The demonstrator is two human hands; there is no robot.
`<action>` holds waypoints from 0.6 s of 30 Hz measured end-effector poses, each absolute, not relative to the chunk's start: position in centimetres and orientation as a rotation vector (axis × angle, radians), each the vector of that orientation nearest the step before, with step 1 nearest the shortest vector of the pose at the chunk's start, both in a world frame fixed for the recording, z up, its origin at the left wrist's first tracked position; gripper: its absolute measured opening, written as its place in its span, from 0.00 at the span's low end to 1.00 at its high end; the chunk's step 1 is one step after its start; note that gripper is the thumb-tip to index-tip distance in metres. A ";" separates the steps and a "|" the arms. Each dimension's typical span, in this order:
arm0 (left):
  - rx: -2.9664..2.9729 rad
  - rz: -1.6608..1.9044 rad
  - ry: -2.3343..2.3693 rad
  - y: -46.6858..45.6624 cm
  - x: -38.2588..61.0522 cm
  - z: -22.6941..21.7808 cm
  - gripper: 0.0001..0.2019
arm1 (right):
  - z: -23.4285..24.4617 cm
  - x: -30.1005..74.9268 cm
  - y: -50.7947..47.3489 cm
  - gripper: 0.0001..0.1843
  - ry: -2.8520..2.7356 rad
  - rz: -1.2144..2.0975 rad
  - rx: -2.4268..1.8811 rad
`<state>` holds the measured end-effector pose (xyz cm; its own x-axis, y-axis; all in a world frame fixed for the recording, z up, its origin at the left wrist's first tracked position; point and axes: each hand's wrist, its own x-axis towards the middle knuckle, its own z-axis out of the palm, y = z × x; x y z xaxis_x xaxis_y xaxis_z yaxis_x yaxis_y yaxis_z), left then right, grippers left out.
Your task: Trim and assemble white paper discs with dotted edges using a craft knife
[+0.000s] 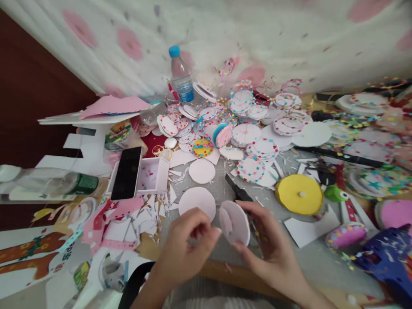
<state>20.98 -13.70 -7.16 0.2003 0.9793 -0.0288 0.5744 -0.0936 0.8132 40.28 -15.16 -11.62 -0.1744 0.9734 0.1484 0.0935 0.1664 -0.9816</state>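
My right hand (267, 244) grips a round white disc (237, 223) by its edge, between the thumb below and the fingers above. The disc is tilted on edge, and a smaller pale round shape shows on its left face. To the left of it, my left hand (189, 242) is closed, its fingers curled and the thumb tip near the forefinger; anything between them is too small to make out. Just beyond my left hand a white circle (197, 201) lies flat, with a smaller white circle (201, 171) behind it. A black-handled cutter (238, 189) lies behind the held disc.
White discs (246, 134) trimmed with coloured pom-pom string crowd the back. A yellow disc (299, 194) lies right, near a blue glue gun (386, 257). Left are a phone (127, 173) on a white box, paper scraps (149, 216) and a bottle (48, 180). Another bottle (182, 77) stands behind.
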 end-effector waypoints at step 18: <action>2.179 0.187 1.345 -14.1 20.7 -9.0 0.06 | -11.5 37.9 -16.2 0.23 -1.882 0.794 -1.109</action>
<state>20.69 -14.09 -8.97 0.4853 0.8574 -0.1713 0.7784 -0.3345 0.5312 37.91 -16.16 -11.50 -0.3010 0.8998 0.3159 0.4017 0.4201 -0.8138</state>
